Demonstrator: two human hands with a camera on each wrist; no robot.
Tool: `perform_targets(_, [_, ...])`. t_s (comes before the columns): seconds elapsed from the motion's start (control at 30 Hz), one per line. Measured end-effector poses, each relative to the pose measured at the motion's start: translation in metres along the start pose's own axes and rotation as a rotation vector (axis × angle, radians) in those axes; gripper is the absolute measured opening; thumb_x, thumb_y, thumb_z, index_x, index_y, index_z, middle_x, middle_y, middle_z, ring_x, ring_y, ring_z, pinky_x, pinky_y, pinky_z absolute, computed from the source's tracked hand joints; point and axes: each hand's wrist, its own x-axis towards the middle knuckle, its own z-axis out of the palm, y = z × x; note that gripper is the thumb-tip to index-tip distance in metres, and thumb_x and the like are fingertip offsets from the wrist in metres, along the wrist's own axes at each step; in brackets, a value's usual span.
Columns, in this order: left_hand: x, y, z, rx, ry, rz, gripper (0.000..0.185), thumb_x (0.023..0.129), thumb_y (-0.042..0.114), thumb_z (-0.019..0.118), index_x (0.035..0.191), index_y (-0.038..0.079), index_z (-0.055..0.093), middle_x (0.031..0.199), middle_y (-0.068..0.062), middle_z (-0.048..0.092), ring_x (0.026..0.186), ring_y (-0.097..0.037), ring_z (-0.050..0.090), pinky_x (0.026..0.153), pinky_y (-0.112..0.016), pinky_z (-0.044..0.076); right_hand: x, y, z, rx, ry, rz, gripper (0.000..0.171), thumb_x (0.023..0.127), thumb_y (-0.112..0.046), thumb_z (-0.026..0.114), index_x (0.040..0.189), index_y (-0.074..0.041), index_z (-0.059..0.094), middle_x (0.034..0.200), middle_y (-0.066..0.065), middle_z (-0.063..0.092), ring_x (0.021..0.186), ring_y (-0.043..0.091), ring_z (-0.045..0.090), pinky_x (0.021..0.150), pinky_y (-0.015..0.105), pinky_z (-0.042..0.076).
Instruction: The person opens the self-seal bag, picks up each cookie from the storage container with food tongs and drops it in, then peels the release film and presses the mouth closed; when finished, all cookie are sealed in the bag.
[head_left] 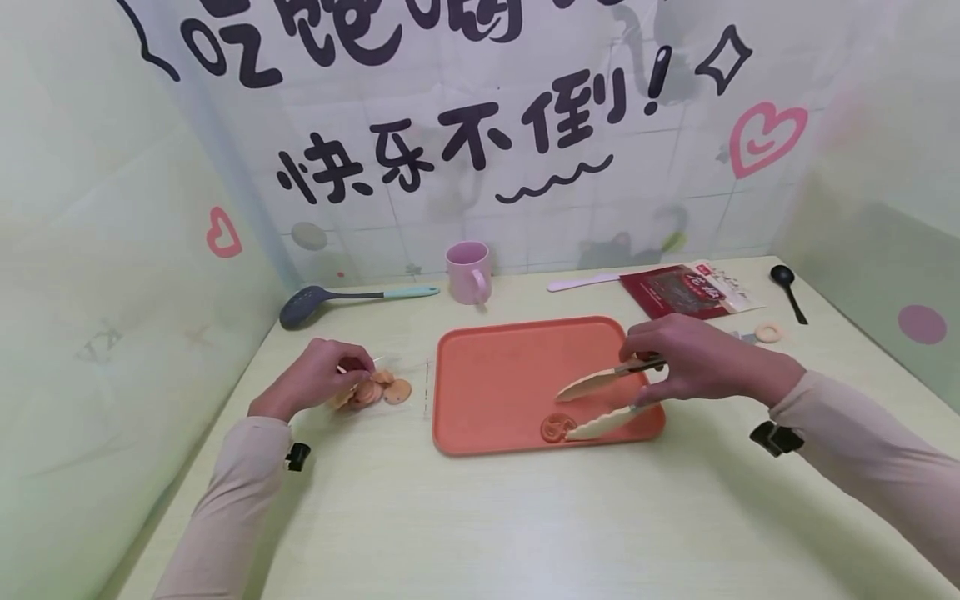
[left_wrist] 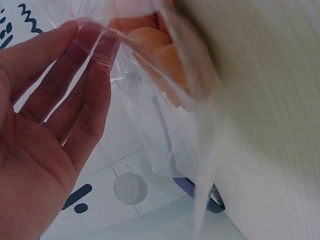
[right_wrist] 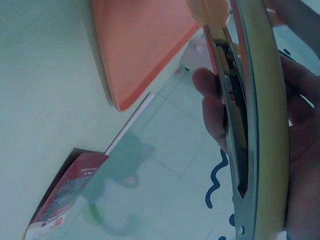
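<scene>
My right hand (head_left: 693, 360) grips cream tongs (head_left: 603, 406) over the front right of an orange tray (head_left: 495, 367). The tong tips are spread, and the lower tip lies beside one round orange cookie (head_left: 558, 427) on the tray. In the right wrist view the tongs (right_wrist: 255, 115) fill the frame with my fingers (right_wrist: 212, 107) wrapped round them. My left hand (head_left: 322, 375) pinches the mouth of a clear plastic bag (head_left: 382, 371) of orange cookies (head_left: 378, 390) lying left of the tray. The left wrist view shows fingers (left_wrist: 87, 85) holding the bag film (left_wrist: 165, 125) with cookies (left_wrist: 160, 55) inside.
Along the back stand a pink mug (head_left: 468, 272), a grey slotted spoon (head_left: 352, 298), a pale spatula (head_left: 583, 283), a red snack packet (head_left: 686, 292), a black spoon (head_left: 787, 292) and a small ring (head_left: 768, 333). Walls close in left, right and behind.
</scene>
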Motion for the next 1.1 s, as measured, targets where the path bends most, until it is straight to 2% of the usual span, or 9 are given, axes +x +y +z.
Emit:
perform_targets(0.13, [0.0,0.0,-0.001,0.003,-0.002,0.001,0.011,0.092,0.004,0.069,0.095,0.013,0.076,0.089,0.0,0.075,0.08,-0.01,0.066,0.073,-0.026,0.054,0.006,-0.001,0.001,-0.035,0.032,-0.005,0.03,0.072,-0.034,0.091,0.092,-0.02,0.073,0.079,-0.015,0.063,0.069,-0.005,0.053,0.063,0.02,0.051])
perform_targets(0.3, [0.001,0.0,-0.001,0.007,0.012,0.019,0.01,0.092,0.005,0.07,0.095,0.012,0.076,0.088,-0.001,0.076,0.079,-0.01,0.066,0.073,-0.025,0.054,0.015,0.002,0.002,-0.034,0.079,-0.014,0.023,0.074,-0.022,0.09,0.084,-0.018,0.07,0.068,-0.014,0.054,0.061,-0.003,0.042,0.056,0.018,0.041])
perform_targets(0.53, [0.0,-0.001,-0.001,-0.007,0.006,0.01,0.009,0.092,0.005,0.069,0.095,0.012,0.075,0.088,-0.001,0.075,0.08,-0.011,0.067,0.072,-0.024,0.054,0.025,0.0,0.003,-0.032,0.103,-0.018,0.039,0.069,-0.037,0.092,0.094,-0.014,0.072,0.081,-0.008,0.063,0.068,0.005,0.054,0.062,0.022,0.047])
perform_targets(0.8, [-0.001,-0.003,0.0,-0.015,0.014,0.013,0.01,0.091,0.005,0.07,0.093,0.013,0.075,0.088,0.0,0.075,0.08,-0.011,0.067,0.072,-0.024,0.054,0.032,-0.006,0.016,0.008,0.032,0.02,0.045,0.071,-0.042,0.09,0.102,-0.015,0.071,0.093,-0.005,0.067,0.078,0.008,0.06,0.071,0.028,0.053])
perform_targets(0.97, [-0.001,-0.004,0.0,-0.01,0.023,0.019,0.011,0.091,0.004,0.07,0.093,0.014,0.075,0.088,0.0,0.075,0.08,-0.01,0.066,0.073,-0.025,0.054,0.034,-0.001,0.019,0.051,0.034,0.047,0.045,0.071,-0.042,0.09,0.1,-0.014,0.071,0.09,-0.004,0.066,0.076,0.01,0.056,0.068,0.026,0.05])
perform_targets(1.1, [-0.001,-0.004,-0.001,-0.006,0.017,0.012,0.012,0.091,0.004,0.07,0.094,0.013,0.075,0.089,0.0,0.075,0.08,-0.011,0.066,0.074,-0.026,0.054,0.035,0.003,0.021,0.101,0.031,0.033,0.041,0.072,-0.041,0.09,0.096,-0.013,0.071,0.079,-0.002,0.063,0.069,0.009,0.05,0.063,0.022,0.045])
